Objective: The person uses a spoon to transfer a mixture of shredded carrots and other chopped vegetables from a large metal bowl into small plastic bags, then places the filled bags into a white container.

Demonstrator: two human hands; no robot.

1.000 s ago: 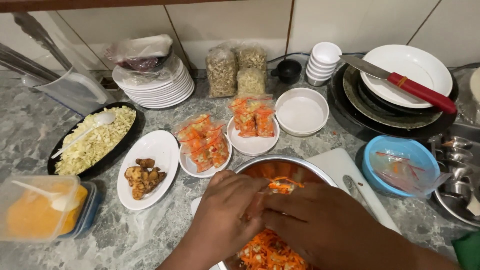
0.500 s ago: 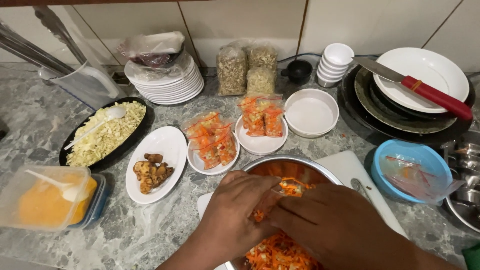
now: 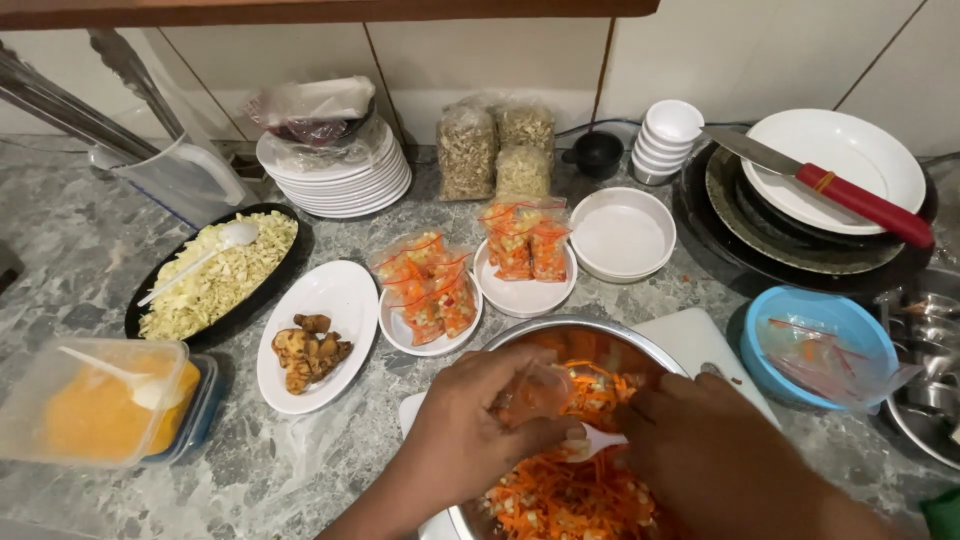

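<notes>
My left hand point(image 3: 470, 430) pinches a small clear plastic bag point(image 3: 535, 390) open over a steel bowl point(image 3: 560, 330) at the counter's near edge. My right hand point(image 3: 720, 450) grips a white plastic spoon point(image 3: 598, 440) whose tip points at the bag's mouth. The bowl holds a shredded carrot mix point(image 3: 560, 495) with pale bits. Both hands hover over the bowl and cover much of it.
Two white plates point(image 3: 400, 335) point(image 3: 520, 295) with filled bags stand behind the bowl, beside an empty white bowl point(image 3: 622, 235). At left are a black tray of shredded cabbage point(image 3: 215, 275), an oval plate of fried pieces point(image 3: 310, 345) and a tub of orange sauce point(image 3: 95, 410). At right are a blue bowl point(image 3: 820, 340) and a red-handled knife point(image 3: 860, 200).
My hands have drawn slightly apart over the bowl, so the clear bag and the white spoon now show between them. The view has shifted a little.
</notes>
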